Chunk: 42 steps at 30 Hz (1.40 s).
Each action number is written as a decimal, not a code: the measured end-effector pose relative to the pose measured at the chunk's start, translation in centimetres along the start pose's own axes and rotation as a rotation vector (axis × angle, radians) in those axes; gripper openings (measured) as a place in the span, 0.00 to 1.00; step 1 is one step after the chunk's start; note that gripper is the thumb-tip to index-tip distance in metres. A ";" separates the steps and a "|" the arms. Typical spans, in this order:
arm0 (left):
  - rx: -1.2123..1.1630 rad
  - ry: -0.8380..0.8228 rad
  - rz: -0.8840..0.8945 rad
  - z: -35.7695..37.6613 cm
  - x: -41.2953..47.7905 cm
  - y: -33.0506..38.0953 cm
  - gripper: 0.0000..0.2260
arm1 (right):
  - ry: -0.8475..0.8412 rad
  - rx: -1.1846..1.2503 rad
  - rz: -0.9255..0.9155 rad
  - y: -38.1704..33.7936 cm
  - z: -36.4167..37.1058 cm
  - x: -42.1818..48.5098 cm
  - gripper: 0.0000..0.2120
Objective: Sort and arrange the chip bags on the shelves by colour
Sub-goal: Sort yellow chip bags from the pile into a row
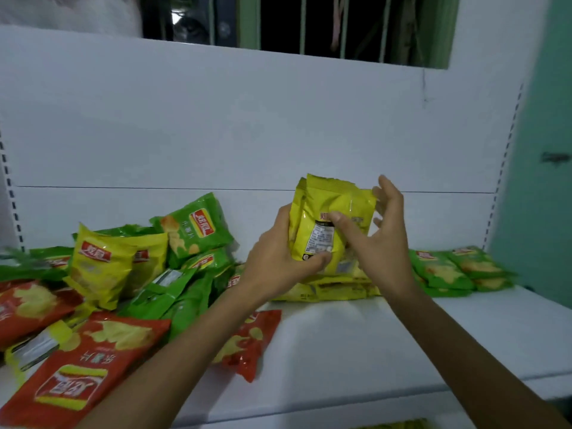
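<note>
I hold yellow chip bags (331, 205) upright above the white shelf (356, 342), their backs with the printed label facing me. My left hand (278, 255) grips their left lower edge, thumb on the front. My right hand (371, 236) pinches the bags with its thumb on the label, its fingers spread behind the right edge. Under them lies a flat stack of yellow bags (328, 289). Green bags (448, 270) lie stacked at the right. A mixed pile of green (195, 227), yellow (99, 264) and red bags (77, 373) covers the left.
A single red bag (247, 342) lies under my left forearm. The shelf's white back panel (247, 125) rises behind, with slotted uprights at both sides. A green wall (541, 181) stands at the right and a barred window above. Bare shelf surface shows front right.
</note>
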<state>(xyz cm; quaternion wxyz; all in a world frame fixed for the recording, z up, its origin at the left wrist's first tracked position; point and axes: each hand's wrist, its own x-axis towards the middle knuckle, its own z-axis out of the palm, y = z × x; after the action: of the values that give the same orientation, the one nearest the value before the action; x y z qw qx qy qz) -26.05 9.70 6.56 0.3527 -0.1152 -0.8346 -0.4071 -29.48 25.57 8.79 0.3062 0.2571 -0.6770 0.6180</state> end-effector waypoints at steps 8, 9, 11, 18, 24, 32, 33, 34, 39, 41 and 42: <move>-0.205 -0.199 -0.014 6.6 -0.3 1.5 0.32 | 0.018 0.189 0.339 4.3 -7.1 1.8 0.26; -0.246 -0.211 -0.027 7.4 -0.2 1.7 0.33 | 0.040 0.223 0.328 4.7 -7.8 2.0 0.18; -0.337 -0.221 -0.080 9.0 0.0 2.0 0.37 | 0.089 0.259 0.313 5.3 -9.0 2.3 0.11; -0.472 -0.295 -0.190 13.7 -0.5 2.7 0.36 | 0.174 0.251 0.294 7.5 -11.6 3.4 0.09; -0.307 -0.181 -0.185 15.8 -1.8 1.9 0.31 | 0.159 0.194 0.347 11.2 -12.1 4.0 0.13; 0.020 0.136 -0.113 17.7 -1.7 0.9 0.27 | -0.165 0.298 0.216 13.4 -9.7 -1.0 0.33; 0.011 0.120 -0.082 18.1 -1.8 1.0 0.27 | -0.228 0.319 0.185 13.6 -9.3 -1.2 0.37; -0.018 0.111 -0.076 18.4 -2.0 0.9 0.29 | -0.259 0.323 0.172 13.9 -9.0 -1.2 0.39; -0.160 0.086 -0.180 18.8 -2.2 -1.5 0.42 | -0.319 0.452 0.271 16.3 -9.6 0.6 0.25; -0.176 0.074 -0.195 18.8 -2.0 -2.1 0.43 | -0.332 0.500 0.328 17.5 -9.7 1.0 0.25; -0.176 0.069 -0.189 18.8 -1.9 -2.3 0.42 | -0.327 0.534 0.363 18.1 -9.7 1.0 0.25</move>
<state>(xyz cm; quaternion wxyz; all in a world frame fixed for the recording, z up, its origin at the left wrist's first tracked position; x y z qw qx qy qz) -35.04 22.73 -4.00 0.3299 -0.0526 -0.7902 -0.5137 -42.41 37.15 -2.30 0.0014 0.2991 -0.5663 0.7680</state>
